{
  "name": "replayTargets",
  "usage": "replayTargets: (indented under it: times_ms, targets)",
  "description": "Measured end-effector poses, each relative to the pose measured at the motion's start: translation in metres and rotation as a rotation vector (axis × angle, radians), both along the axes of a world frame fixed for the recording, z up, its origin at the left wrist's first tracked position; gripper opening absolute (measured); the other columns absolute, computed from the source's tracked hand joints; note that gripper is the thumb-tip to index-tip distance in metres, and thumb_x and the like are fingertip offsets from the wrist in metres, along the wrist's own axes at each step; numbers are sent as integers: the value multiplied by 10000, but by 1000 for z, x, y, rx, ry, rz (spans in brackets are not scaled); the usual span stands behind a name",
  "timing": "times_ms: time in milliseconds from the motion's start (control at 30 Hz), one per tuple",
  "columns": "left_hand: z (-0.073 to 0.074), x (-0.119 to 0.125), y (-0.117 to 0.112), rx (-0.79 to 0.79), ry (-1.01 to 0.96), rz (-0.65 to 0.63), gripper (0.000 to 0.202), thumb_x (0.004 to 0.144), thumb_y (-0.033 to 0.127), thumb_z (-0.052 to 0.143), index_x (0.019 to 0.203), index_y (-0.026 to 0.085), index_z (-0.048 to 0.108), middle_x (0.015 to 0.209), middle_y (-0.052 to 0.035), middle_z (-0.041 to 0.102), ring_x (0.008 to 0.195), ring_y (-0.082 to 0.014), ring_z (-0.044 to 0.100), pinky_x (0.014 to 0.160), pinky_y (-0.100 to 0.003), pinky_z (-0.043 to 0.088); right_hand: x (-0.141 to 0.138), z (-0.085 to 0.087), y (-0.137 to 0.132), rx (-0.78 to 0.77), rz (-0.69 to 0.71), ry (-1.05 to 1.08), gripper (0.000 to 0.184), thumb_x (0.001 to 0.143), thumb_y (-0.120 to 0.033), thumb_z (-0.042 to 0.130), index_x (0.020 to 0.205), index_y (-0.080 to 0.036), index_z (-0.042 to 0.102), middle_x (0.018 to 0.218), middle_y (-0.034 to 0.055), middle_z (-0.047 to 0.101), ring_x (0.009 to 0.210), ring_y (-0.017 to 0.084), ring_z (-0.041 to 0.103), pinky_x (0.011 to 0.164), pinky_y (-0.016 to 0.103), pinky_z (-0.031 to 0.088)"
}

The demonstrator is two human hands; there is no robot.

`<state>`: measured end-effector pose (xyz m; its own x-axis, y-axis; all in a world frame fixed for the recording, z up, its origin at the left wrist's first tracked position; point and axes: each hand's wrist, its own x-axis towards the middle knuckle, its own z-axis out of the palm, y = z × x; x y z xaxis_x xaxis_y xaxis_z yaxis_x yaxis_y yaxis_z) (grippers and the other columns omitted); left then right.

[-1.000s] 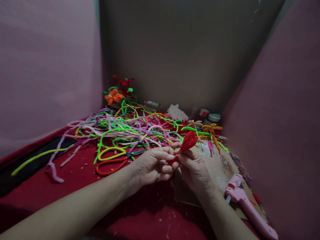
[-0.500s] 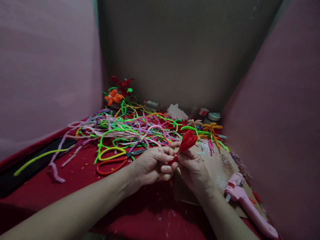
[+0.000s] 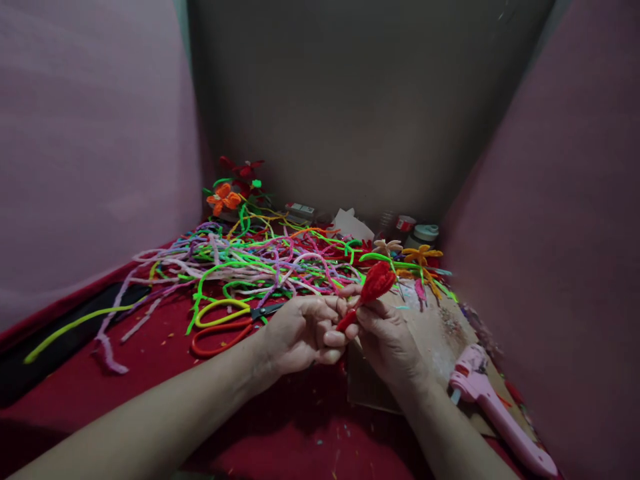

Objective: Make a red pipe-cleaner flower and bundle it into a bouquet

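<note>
A red pipe-cleaner flower bud (image 3: 377, 282) tilts up and to the right between my hands, its short red stem pointing down to the left. My right hand (image 3: 387, 337) pinches it at the base of the bud with thumb and fingers. The curled fingers of my left hand (image 3: 305, 332) close around the stem, whose lower end they partly hide. Scissors (image 3: 223, 325) with one yellow and one red handle lie by my left wrist, their blade tips hidden behind that hand.
Many coloured pipe cleaners (image 3: 260, 260) cover the back of the red cloth (image 3: 135, 393). A pink glue gun (image 3: 493, 400) lies on a cardboard sheet (image 3: 425, 327) at right. Finished flowers (image 3: 223, 199) stand back left; a lidded jar (image 3: 424, 235) is at the back right. Pink panels flank both sides.
My left thumb has lifted off the stem, so more of the red stem shows. The right hand and the bud stay almost in place. The view has shifted slightly.
</note>
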<state>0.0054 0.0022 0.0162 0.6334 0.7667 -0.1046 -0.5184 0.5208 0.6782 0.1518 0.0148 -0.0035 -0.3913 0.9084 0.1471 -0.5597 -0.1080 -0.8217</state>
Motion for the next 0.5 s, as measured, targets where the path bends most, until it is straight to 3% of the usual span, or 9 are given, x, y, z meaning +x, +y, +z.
replayTargets:
  times_ms: [133, 500]
  targets:
    - [-1, -1, 1, -10, 37, 37, 125, 774, 180, 536, 887, 132, 558, 655, -29, 549, 414, -36, 380, 374, -141, 264, 1, -4, 2, -2, 4, 7, 227, 689, -199, 686, 915, -222, 695, 739, 9, 693, 564, 137, 600, 624, 284, 486]
    - [-13, 0, 5, -18, -76, -67, 201, 700, 96, 559, 896, 140, 557, 615, -26, 557, 389, -31, 367, 380, -142, 271, -2, -4, -1, -2, 43, 20, 223, 692, -221, 692, 915, -232, 693, 774, 10, 695, 509, 122, 587, 633, 300, 484]
